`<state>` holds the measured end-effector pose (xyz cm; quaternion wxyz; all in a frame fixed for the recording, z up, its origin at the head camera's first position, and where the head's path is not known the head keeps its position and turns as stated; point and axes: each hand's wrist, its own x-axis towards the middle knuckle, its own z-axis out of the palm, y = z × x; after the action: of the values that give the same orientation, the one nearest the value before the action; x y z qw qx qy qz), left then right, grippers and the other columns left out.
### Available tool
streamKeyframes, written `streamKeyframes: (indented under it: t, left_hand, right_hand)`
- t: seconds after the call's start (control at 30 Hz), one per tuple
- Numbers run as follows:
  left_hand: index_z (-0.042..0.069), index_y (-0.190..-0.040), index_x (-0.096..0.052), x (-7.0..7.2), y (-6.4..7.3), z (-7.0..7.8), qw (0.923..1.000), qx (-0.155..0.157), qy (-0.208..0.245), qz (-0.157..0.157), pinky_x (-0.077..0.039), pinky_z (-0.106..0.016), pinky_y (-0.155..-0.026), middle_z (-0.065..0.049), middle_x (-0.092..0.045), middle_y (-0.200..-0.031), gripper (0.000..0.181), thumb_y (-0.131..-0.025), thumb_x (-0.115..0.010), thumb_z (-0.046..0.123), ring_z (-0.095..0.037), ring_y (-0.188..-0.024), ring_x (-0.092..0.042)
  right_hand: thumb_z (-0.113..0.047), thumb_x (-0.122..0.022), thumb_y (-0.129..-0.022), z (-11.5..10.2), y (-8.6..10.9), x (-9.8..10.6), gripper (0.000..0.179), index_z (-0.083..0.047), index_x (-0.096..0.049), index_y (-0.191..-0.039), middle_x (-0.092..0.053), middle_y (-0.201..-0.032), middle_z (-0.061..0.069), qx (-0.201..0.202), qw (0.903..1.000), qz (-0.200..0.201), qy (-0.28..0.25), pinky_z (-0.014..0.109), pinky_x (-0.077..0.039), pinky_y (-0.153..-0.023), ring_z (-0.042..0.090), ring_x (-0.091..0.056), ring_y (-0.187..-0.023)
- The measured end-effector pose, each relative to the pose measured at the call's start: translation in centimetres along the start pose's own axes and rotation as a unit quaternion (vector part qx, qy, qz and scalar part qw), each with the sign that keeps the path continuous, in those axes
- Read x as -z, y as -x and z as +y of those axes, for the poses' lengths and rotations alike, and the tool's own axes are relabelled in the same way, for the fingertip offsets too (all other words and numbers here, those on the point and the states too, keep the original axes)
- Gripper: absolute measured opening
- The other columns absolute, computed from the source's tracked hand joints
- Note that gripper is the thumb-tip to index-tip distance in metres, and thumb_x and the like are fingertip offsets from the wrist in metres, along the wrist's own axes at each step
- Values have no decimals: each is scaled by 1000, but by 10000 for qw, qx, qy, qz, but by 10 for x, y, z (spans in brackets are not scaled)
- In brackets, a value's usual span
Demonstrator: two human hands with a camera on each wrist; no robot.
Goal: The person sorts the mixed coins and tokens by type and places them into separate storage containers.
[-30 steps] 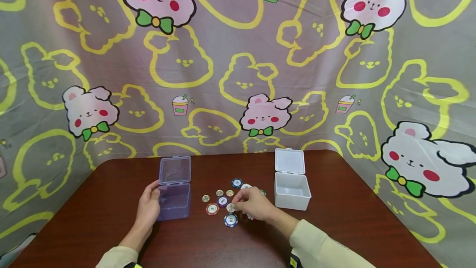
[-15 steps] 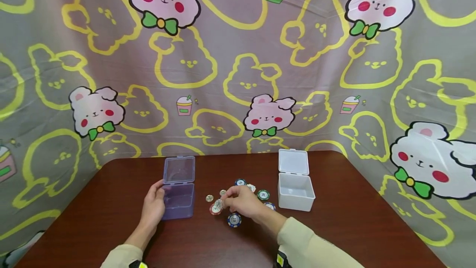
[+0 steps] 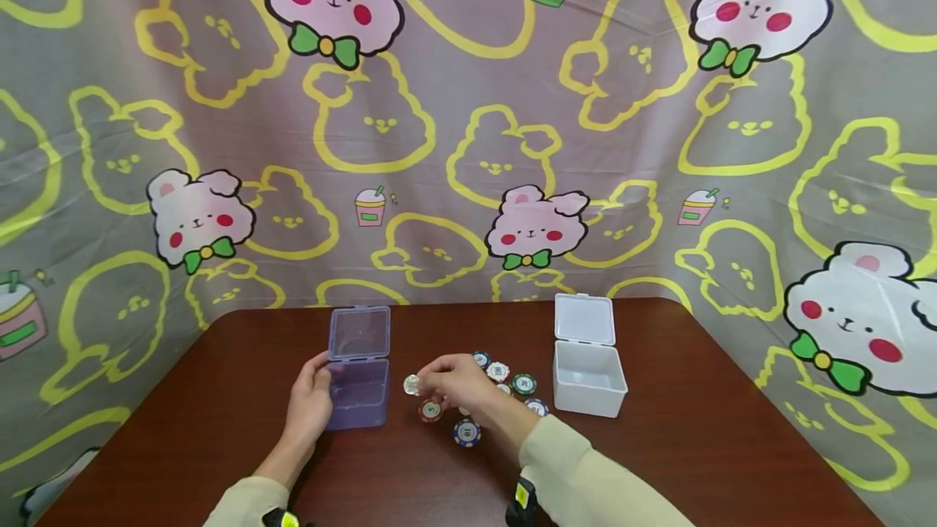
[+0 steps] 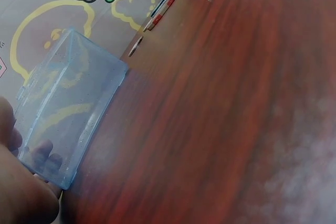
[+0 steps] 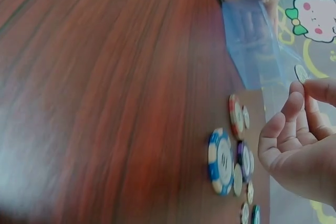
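My right hand (image 3: 457,381) pinches a small shiny coin (image 3: 412,385) between thumb and fingertip. In the right wrist view the coin (image 5: 301,73) is raised above the chips, tilted, near the open box. At the left, a see-through bluish-purple box (image 3: 357,416) stands on the table with its lid up. My left hand (image 3: 311,403) grips this box's left side, and some fingers show through the clear plastic in the left wrist view. Below the right hand lie a red poker chip (image 3: 430,411) and a blue poker chip (image 3: 467,433); other coins are partly hidden by the hand.
A white box (image 3: 589,397) with its lid raised stands at the right. Between it and my right hand lie a green chip (image 3: 523,384), a white chip (image 3: 499,372) and several others. A patterned cloth (image 3: 439,145) hangs behind the brown table (image 3: 622,470).
My right hand has carried the pinched coin left, from over the chips toward the purple box. My left hand stays at that box. The head view has shifted slightly.
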<state>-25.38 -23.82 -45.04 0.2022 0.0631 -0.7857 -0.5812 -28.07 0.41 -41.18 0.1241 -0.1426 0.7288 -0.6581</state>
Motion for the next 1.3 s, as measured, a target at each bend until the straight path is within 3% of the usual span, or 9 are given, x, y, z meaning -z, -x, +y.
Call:
streamKeyframes:
  t: [0.17, 0.47, 0.8, 1.07, 1.3]
  left_hand:
    - [-7, -143, -41, 0, 0, 0, 10000, 3, 16, -14, -33, -22, -94, -30, -58, -127, 39, -107, -30, 2, -32, -121, -48]
    - [-7, -143, -41, -1, 0, 1, 10000, 24, 41, -3, -32, -23, -95, -29, -58, -128, 40, -107, -29, 2, -31, -121, -47]
    - [-8, -142, -43, -1, 0, 0, 9999, -56, 42, 104, -34, -23, -94, -30, -60, -125, 39, -107, -30, 3, -33, -120, -49]
    - [-9, -142, -43, -3, 0, 1, 10000, -45, 46, 69, -35, -25, -94, -30, -59, -125, 38, -107, -31, 1, -34, -119, -50]
    - [-7, -144, -40, 0, 0, 0, 10000, 69, 22, 9, -33, -22, -92, -29, -59, -128, 40, -107, -30, 2, -31, -117, -48]
  right_hand:
    - [-4, -68, -83, -5, -6, -12, 14, 4, -73, -94, -68, -73, 5, -228, 9994, -40, -247, 20, -44, -51, 9, -54, -56]
    - [-2, -67, -84, -8, -13, -31, 14, 6, -73, -94, -72, -76, 13, -151, 9994, -145, -293, 20, -42, -48, 9, -53, -54]
    - [-3, -70, -86, -14, -16, -46, 12, 6, -74, -92, -73, -77, 17, -195, 9997, 67, -109, 19, -39, -44, 8, -51, -50]
    - [-2, -70, -86, -16, -13, -48, 10, 6, -75, -89, -73, -74, 13, -96, 9996, 205, 157, 19, -40, -45, 9, -53, -51]
    - [-2, -68, -85, -8, -13, -36, 11, 5, -75, -89, -72, -74, 11, -109, 9997, 164, 157, 20, -42, -47, 9, -53, -52]
